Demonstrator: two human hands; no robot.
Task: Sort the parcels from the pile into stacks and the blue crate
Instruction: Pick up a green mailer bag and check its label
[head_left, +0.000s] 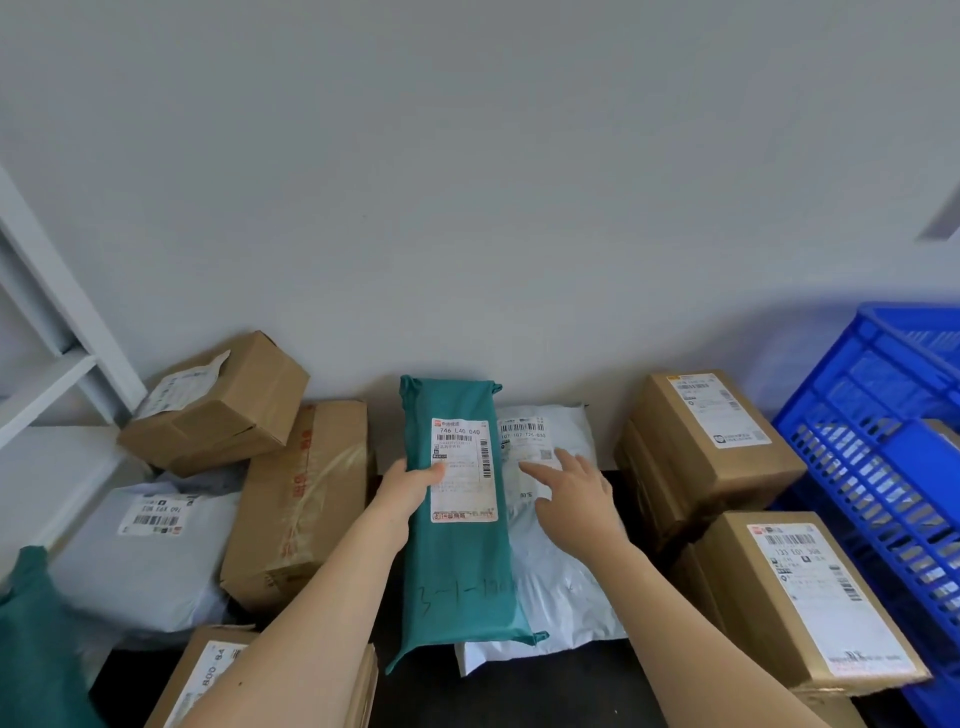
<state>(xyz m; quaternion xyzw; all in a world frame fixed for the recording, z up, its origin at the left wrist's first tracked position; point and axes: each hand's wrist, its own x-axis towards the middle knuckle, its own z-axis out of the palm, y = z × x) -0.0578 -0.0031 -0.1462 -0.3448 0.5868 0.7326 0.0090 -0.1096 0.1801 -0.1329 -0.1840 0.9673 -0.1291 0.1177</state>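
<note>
My left hand (410, 486) grips the left edge of a long green parcel (462, 566) with a white label, thumb on top. It lies partly over a white poly mailer (558, 587) on the dark table. My right hand (571, 491) hovers over the white mailer with fingers spread and straight, holding nothing. The pile on the left holds a small cardboard box (218, 402), a taped brown box (301, 499), a grey mailer (145, 551) and a green bag (36, 639). Stacked cardboard boxes (711, 441) stand on the right, beside the blue crate (883, 452).
A white shelf frame (47, 332) stands at the far left against the wall. Another labelled box (810, 597) sits front right by the crate. A labelled box (208, 675) lies under my left forearm. The dark table edge (509, 696) shows at the front.
</note>
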